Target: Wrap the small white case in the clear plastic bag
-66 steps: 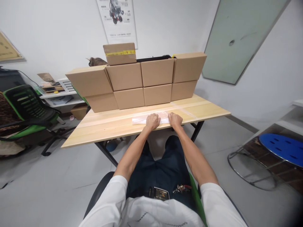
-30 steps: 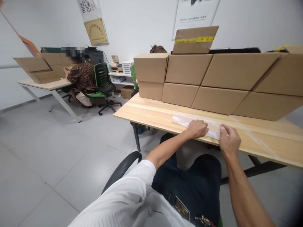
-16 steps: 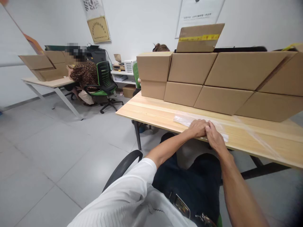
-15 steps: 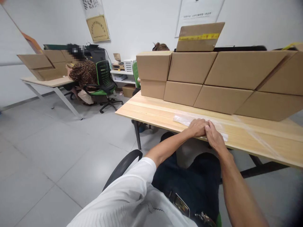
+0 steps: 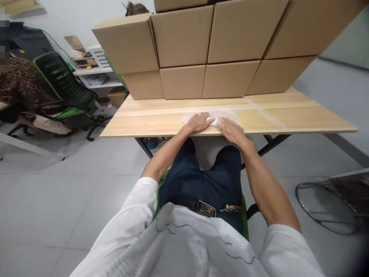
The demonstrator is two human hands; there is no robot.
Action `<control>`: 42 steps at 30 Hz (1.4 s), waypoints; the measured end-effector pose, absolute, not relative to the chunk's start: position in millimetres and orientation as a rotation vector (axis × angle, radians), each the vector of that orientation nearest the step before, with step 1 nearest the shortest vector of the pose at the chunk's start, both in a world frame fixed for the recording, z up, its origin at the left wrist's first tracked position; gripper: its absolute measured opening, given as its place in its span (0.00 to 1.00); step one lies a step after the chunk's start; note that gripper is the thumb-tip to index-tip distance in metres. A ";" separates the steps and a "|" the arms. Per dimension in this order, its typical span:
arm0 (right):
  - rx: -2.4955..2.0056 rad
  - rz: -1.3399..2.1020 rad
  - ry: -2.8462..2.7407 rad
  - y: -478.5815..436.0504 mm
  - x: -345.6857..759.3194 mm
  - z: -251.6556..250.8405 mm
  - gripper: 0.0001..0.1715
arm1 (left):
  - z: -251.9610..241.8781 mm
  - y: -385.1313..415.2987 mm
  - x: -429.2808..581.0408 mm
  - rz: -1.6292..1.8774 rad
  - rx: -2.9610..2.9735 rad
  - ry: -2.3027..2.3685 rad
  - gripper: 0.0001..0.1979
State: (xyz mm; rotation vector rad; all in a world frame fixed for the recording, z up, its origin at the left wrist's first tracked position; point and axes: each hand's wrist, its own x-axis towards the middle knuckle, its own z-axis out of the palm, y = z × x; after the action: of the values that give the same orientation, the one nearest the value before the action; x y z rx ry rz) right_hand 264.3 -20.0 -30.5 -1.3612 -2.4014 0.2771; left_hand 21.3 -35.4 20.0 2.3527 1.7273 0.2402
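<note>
A thin, clear plastic bag or film (image 5: 213,120), whitish where it is creased, lies near the front edge of the wooden table (image 5: 161,123). My left hand (image 5: 199,122) rests flat on its left part with the fingers stretched out. On the other side my right hand (image 5: 230,129) lies on it too, fingers extended toward the middle. A narrow strip of the plastic shows between the two hands. Both palms cover the rest, so what may be inside or beneath cannot be seen.
Stacked cardboard boxes (image 5: 184,38) form a wall along the table's back. A clear tape-like strip (image 5: 266,113) runs across the tabletop to the right. A green office chair (image 5: 57,84) and a seated person (image 5: 24,82) are at left. A metal-framed stool (image 5: 323,207) stands at right.
My view has turned right and downward. My hands were together, one over the other, on the plastic; now they are apart and lie flat on it.
</note>
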 end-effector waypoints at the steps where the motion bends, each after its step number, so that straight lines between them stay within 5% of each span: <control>1: -1.379 0.239 -2.425 -19.8 266.4 -30.2 0.47 | 19.9 -36.6 16.2 0.201 2.351 1.735 0.40; 17: -1.580 0.186 -2.452 -10.7 325.9 -26.4 0.52 | 24.2 -52.4 -76.6 0.032 2.260 1.961 0.40; 26: -1.212 0.261 -2.285 -16.7 296.8 -31.0 0.53 | 15.4 -39.9 -78.6 0.515 2.425 1.918 0.45; 32: -1.078 0.431 -2.307 -35.1 231.8 -11.6 0.33 | 32.8 -46.3 5.5 0.290 2.699 1.495 0.34; 42: -1.203 0.350 -2.266 -8.0 235.9 -18.1 0.22 | 23.4 -24.5 11.4 0.284 2.815 1.593 0.35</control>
State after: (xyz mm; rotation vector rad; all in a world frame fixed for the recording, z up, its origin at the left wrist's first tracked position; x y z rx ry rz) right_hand 235.9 -8.0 -18.1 -1.2035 -2.2659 0.3497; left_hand 11.4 -24.5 23.4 2.8154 1.5930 0.2844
